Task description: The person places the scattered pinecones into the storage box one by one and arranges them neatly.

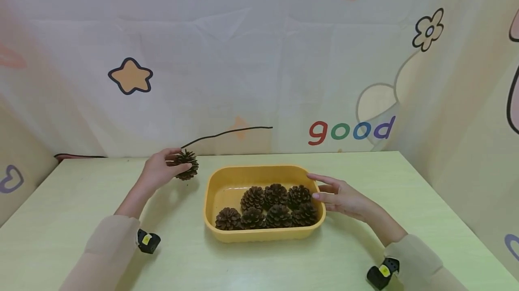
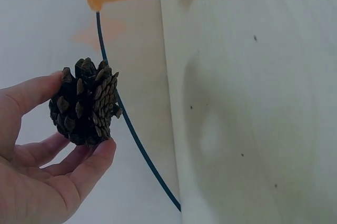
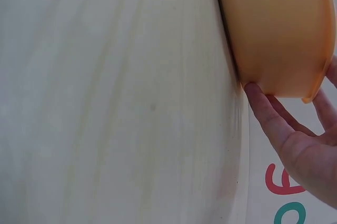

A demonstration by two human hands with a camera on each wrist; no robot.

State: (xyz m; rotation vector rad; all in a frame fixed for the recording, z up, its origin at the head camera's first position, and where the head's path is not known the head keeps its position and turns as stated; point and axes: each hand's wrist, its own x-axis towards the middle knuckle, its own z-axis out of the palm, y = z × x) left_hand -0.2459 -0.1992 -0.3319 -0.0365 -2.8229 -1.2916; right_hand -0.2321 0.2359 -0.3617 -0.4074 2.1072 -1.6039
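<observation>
My left hand (image 1: 160, 170) holds a brown pine cone (image 1: 187, 165) between thumb and fingers, above the table left of a yellow plastic bin (image 1: 263, 235). In the left wrist view, the pine cone (image 2: 84, 103) has open, woody scales and touches nothing but the hand. Several more pine cones (image 1: 278, 215) sit inside the bin in two rough rows, toward its front and right. At the bin's right end, my right hand (image 1: 344, 198) grips the rim, thumb over the edge. The right wrist view shows its fingers (image 3: 268, 113) against the bin's outer wall (image 3: 274, 34).
The pale wooden table (image 1: 170, 259) ends at a printed cloth backdrop (image 1: 243, 79) with a star and the word "good". More cloth hangs at both sides. A black wrist camera (image 1: 148, 241) is on the left sleeve, another camera (image 1: 383, 274) on the right.
</observation>
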